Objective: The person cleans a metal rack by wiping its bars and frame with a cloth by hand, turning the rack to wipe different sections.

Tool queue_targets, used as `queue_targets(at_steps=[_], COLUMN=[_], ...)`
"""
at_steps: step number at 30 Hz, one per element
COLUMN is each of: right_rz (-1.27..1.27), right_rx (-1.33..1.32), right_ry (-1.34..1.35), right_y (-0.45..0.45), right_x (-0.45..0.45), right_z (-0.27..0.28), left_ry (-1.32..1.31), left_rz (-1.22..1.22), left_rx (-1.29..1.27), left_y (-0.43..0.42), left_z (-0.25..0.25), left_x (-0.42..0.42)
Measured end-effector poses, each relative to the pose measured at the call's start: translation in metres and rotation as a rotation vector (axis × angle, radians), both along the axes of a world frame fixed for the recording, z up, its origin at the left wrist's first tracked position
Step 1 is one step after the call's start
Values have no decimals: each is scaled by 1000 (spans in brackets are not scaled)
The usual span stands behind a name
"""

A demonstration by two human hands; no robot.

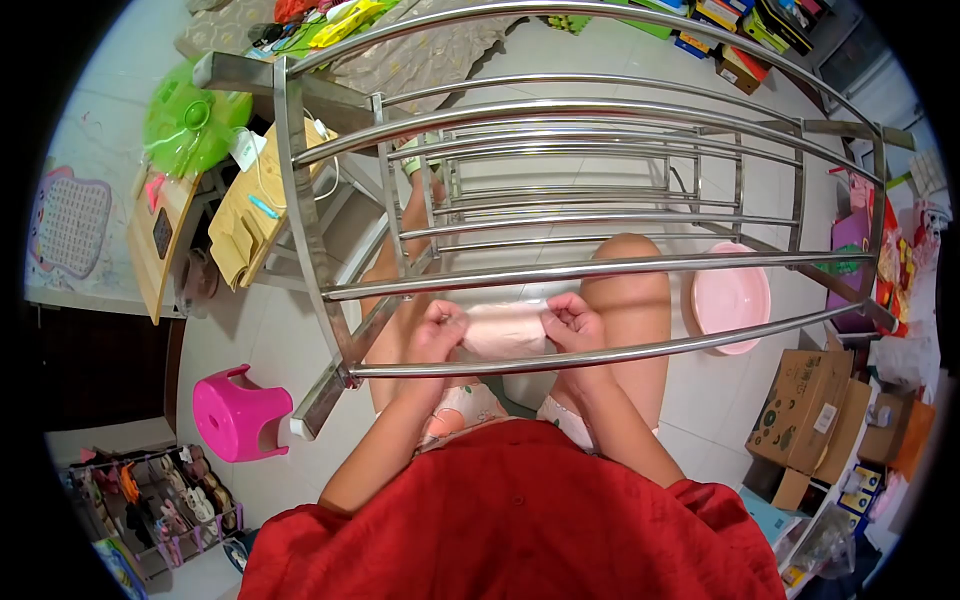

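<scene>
A small pale pink, thin sheet, like a cloth or tissue, (504,330) is stretched between my two hands above my lap. My left hand (437,332) pinches its left end, and my right hand (574,324) pinches the right end. Both hands are closed, thumbs against fingers. Around and over them stands a metal rack (600,268) of curved silver tubes. One of its lower bars passes just beyond my hands, and the lowest bar crosses over my wrists.
A pink basin (732,298) sits on the floor at the right, with cardboard boxes (800,410) nearer me. At the left are a magenta stool (238,412), a wooden desk (248,215) and a shoe rack (165,505). Clutter lines the far edge.
</scene>
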State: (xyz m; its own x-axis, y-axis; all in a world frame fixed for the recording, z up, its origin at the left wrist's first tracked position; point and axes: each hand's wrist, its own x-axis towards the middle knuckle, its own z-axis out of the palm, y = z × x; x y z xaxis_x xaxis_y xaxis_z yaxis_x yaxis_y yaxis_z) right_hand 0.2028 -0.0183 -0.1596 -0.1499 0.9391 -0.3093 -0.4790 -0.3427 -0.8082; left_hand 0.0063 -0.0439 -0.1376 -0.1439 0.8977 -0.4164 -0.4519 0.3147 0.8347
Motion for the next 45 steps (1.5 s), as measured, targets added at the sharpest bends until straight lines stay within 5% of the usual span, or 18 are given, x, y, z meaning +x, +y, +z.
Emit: queue_targets(at_steps=[3, 5, 7, 9, 14, 17, 19, 21, 24, 31, 38, 45], right_rz=[13, 40, 65, 135, 72, -255, -281, -366, -375, -308, -76, -294], right_rx=[-81, -103, -122, 210, 275, 623, 619, 864, 824, 772, 855, 706], right_ry=[185, 246, 304, -62, -278, -831, -862, -1236, -1248, -1211, -1213, -1161], right_y=[2, 3, 2, -1, -5, 3, 6, 12, 14, 20, 23, 23], right_x=[1, 4, 2, -8, -11, -9, -2, 2, -4, -18, -39, -16], right_z=[10, 6, 9, 19, 34, 52, 42, 38, 35, 31, 39, 35], left_ry=[129, 163, 144, 123, 187, 392, 517, 754, 939, 792, 863, 749], left_rz=[-187, -478, -411, -338, -242, -140, -91, -84, -89, 129, -22, 37], left_rx=[-4, -251, -199, -143, 308, 266, 271, 204, 300, 405, 306, 295], left_y=[0, 1, 0, 0, 11, 13, 10, 7, 4, 6, 18, 19], left_z=[27, 30, 30, 26, 17, 19, 18, 13, 0, -8, 1, -13], left_x=[7, 4, 9, 11, 8, 2, 1, -2, -6, -1, 0, -14])
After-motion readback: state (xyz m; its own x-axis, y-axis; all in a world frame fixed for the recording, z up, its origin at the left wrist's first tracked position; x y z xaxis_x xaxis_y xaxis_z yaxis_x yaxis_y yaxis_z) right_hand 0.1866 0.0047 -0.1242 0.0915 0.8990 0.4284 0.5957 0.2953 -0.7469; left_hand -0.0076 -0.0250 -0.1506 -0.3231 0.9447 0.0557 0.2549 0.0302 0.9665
